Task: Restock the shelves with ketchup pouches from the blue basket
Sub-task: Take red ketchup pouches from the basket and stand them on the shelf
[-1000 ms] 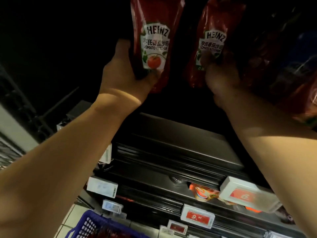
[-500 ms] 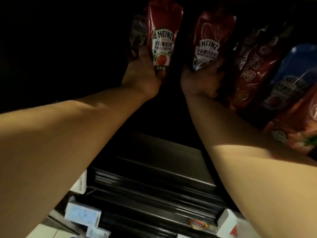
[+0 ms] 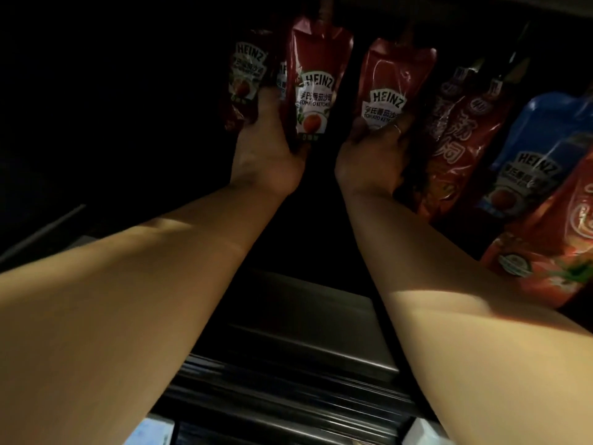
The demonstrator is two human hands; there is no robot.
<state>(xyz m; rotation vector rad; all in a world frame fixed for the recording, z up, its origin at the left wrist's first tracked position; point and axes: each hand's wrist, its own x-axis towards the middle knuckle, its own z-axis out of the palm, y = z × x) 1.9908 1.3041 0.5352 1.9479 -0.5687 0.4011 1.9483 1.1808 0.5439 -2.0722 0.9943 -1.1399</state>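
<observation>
Two ketchup pouches go up at once: the left hand clamps its grip round the base of one pouch, the right hand round another, each held low so the spout end can reach a hanging spot in the dim display, beside the darker pouch and the blue pouch; the blue basket is out of view

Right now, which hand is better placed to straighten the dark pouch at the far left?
Probably the left hand: it grips a ketchup pouch right beside that dark pouch. The right hand holds another pouch farther right.
</observation>
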